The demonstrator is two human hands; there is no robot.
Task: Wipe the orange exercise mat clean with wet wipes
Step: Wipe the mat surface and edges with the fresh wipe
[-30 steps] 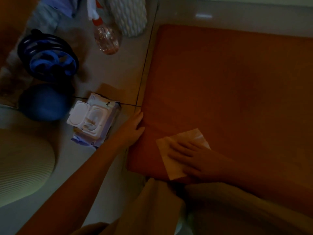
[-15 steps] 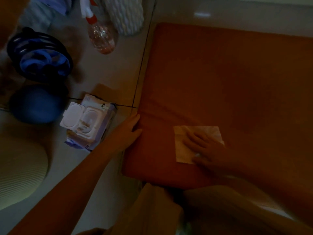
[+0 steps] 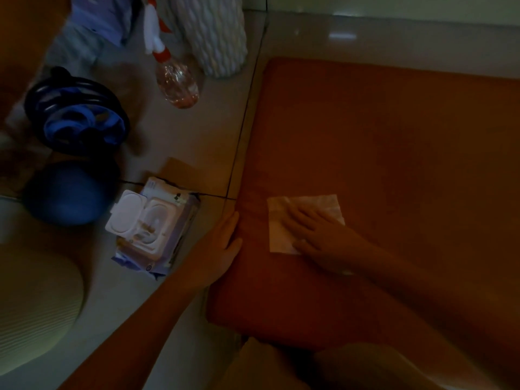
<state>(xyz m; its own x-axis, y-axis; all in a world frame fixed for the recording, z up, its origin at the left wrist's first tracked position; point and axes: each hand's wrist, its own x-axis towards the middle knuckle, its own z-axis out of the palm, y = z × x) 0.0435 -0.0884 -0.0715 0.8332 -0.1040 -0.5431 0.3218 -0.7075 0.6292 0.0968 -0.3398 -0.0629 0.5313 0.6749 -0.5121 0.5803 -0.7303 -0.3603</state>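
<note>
Nearest, at the left, a pale ribbed round object (image 3: 33, 291) lies on the tiled floor (image 3: 197, 142).

The orange mat (image 3: 394, 142) lies flat on the floor and fills the right side of the view from near to far.

The left hand (image 3: 222, 243) rests against the mat's left edge near its near left corner. Its fingers are straight and together and hold nothing.

The right hand (image 3: 323, 235) lies flat, with fingers spread, on a white wet wipe (image 3: 278, 223). It presses the wipe onto the near left part of the mat.

The wipes pack (image 3: 153, 232) lies on the floor just left of the left hand, with its white lid flipped open.

Farther left sits a dark blue ball (image 3: 67, 192). Beyond it is a blue and black ring-shaped item (image 3: 76, 119).

Farthest are a clear spray bottle (image 3: 177, 83) with a red and white head, and beside it a white textured vessel (image 3: 216, 38).
</note>
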